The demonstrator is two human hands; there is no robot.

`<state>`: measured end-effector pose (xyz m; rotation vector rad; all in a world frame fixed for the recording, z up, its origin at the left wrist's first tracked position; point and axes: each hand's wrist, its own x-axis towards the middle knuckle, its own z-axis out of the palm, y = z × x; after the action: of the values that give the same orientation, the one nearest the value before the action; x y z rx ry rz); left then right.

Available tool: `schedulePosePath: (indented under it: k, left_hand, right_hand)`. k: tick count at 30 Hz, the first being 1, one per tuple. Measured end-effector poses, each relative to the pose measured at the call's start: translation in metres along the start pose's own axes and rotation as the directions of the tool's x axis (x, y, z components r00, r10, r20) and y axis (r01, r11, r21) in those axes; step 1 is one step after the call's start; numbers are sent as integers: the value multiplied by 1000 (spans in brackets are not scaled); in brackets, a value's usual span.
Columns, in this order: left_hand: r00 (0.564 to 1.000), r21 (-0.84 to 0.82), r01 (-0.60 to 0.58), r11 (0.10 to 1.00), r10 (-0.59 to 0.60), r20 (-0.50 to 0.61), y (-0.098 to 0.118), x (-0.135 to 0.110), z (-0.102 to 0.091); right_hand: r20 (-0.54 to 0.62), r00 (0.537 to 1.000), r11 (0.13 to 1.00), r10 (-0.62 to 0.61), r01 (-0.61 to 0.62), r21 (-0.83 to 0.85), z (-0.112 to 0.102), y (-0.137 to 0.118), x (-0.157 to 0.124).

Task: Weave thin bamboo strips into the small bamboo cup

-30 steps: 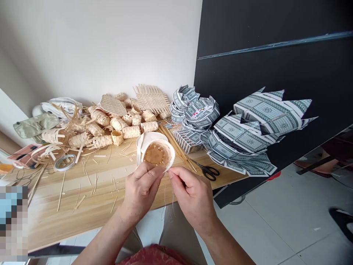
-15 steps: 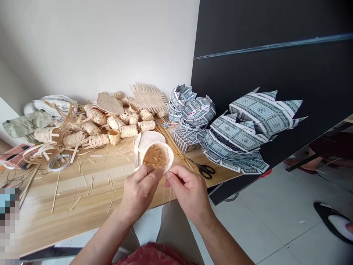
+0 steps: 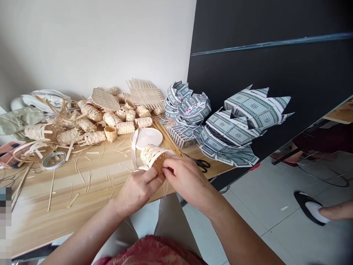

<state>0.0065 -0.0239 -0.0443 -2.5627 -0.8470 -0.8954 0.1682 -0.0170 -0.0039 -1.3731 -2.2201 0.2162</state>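
Note:
A small woven bamboo basket (image 3: 152,155) lies tipped on its side between my two hands, just above the front edge of the wooden table (image 3: 55,206). My left hand (image 3: 138,189) is closed on the basket's near rim from below. My right hand (image 3: 187,180) pinches at the basket's open mouth, fingers pressed together; a thin pale thread hangs down between the hands. A roll of white tape (image 3: 147,137) lies flat on the table right behind the basket, with a loose white strip trailing from it.
Woven bamboo pieces (image 3: 93,121) and loose strips are heaped at the back left. Folded playing-card models (image 3: 234,125) stand at the right, black scissors (image 3: 201,164) and bamboo sticks (image 3: 165,138) near them. A tape ring (image 3: 53,160) lies left. Another person's foot (image 3: 311,208) is on the floor.
The basket has turned from mouth facing me to lying on its side and has dropped lower. My right hand has moved in over its mouth. The view has shifted right.

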Motion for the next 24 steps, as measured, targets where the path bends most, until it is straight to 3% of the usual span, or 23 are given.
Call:
schedulePosePath:
  k: [3,6,8,10,13,15,18,21,23,24]
  left_hand:
    - [998,-95,0,995,6,60,0,-5,-1]
    - [991,-202,33,979,-6,134,-3,-8,-1]
    - [984,-267,105,958,-62,164,-6,-8,-2]
    - [980,-368,164,915,-107,169,-9,-4,-6]
    - [974,-574,225,787,-169,151,-14,6,-15]
    - [952,-697,305,649,-239,193,-17,12,-23]
    - [888,-797,450,404,-294,352,-23,18,-31]
    - [848,-809,521,272,-270,456,-28,21,-34]
    - [841,-807,537,246,-235,488,-31,23,-36]
    - [837,-803,544,241,-217,502,-32,24,-37]
  right_hand:
    - [-156,987,992,-47,65,110,1,-2,-3]
    - [-369,928,975,-48,123,183,-3,-3,-8]
    - [-398,917,939,-31,164,303,-7,-4,-11]
    - [-326,944,809,55,149,569,-12,-2,-11]
    - [-157,948,445,276,18,895,-24,7,-9]
    - [-154,895,272,418,39,962,-34,19,-6]
    - [-214,742,165,635,141,976,-48,49,-5]
    - [-239,603,186,761,150,971,-62,94,-12]
    - [-360,509,337,782,141,931,-72,125,-24]
    - [-475,472,481,742,118,869,-77,138,-32]
